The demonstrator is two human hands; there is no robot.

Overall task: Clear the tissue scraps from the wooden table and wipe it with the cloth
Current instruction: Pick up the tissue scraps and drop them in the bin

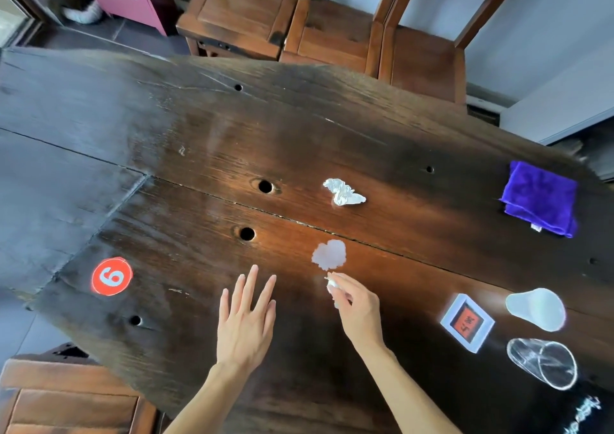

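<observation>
Two white tissue scraps lie on the dark wooden table (199, 134): a crumpled one (344, 192) near the middle and a flatter, rounded one (329, 254) closer to me. My right hand (357, 307) sits just below the flatter scrap, its fingers pinched on a small tissue scrap (332, 285). Left of it, my left hand (246, 317) hovers flat over the table with fingers spread and nothing in it. A folded purple cloth (540, 199) rests near the table's far right edge.
On the right lie two plastic cups on their sides, one frosted (536, 309) and one clear (545, 364), beside a small square sign (466, 322). A red sticker with the number 6 (111, 276) marks the left. Wooden chairs (332, 25) stand beyond the far edge.
</observation>
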